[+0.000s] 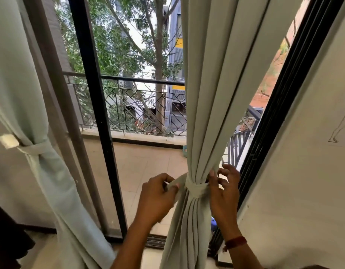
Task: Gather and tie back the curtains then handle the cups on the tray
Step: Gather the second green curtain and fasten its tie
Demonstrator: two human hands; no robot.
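Pinching the loose end of a pale tie (196,188) between thumb and fingers, the left grip (158,197) holds the strip out to the left of the right curtain (206,94). This tie is wrapped once round the curtain, cinching its folds into a narrow waist. The right grip (223,193) is against the other side of the bundle, thumb on the cloth just above the tie and fingers half curled behind. I cannot tell whether it holds anything. A red thread (235,242) circles that wrist.

Two curtains show, both pale green-grey, and two ties. The left curtain (18,84) is already gathered, and its second tie (34,148) runs to a white pad (8,140) on the wall.

Between the curtains stands a black door frame (94,98). Beyond the frame are a tiled balcony floor (148,164), a metal railing (140,111), a tree (159,55) and buildings. On the right, a white wall (303,171) carries a faint line drawing (340,129).
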